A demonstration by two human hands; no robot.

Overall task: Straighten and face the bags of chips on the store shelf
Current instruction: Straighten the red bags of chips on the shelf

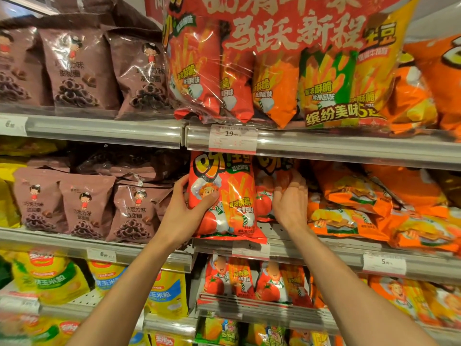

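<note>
The glossy red foil bag of tomato-flavour potato sticks [224,196] stands upright at the front edge of the middle shelf [311,242], its printed face turned outward and its bottom seam resting just behind the price rail. My left hand [185,213] grasps this bag at its left edge: the thumb presses across the front panel and the fingers wrap behind, which lets me rotate the bag square to the aisle without crushing the contents. My right hand [289,198] sits just beside the bag's right edge, palm turned toward it, fingers bent and reaching into the gap toward a second red bag [264,196] standing behind; I cannot tell whether those fingers are pinching that rear bag or only touching it. I judge the purpose to be steadying the row while the front bag is set flush. To the right, orange foil bags [354,196] lie tipped and overlapping on the same shelf, labels pointing upward, not yet faced. To the left, brown bags of chocolate rings [87,208] stand in an upright row. A white price tag [250,248] is clipped to the rail directly below the red bag. On the shelf above, a large clear-wrapped multipack [287,71] overhangs its rail. The next work area is probably the orange group.
</note>
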